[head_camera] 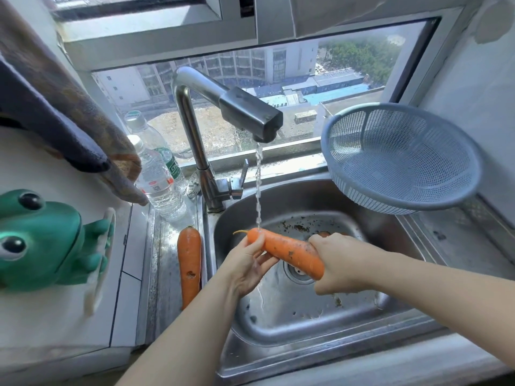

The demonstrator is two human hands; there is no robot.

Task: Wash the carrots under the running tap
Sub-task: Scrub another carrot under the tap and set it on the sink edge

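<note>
A dirty orange carrot [289,250] is held level over the steel sink [312,327]. My right hand [338,263] grips its thick end. My left hand [248,264] holds the thin tip from below, with the fingers curled around it. Water streams from the tap [250,115] and lands on the carrot near its tip. A second carrot [189,263] lies on the sink's left ledge, tip toward me, with a dark hole in its side.
A blue-grey plastic colander [401,160] rests tilted against the wall at the sink's back right. Two water bottles [158,174] stand behind the left ledge. A green frog holder [41,240] and hanging cloths [64,112] are at the left. Dirt specks lie in the basin.
</note>
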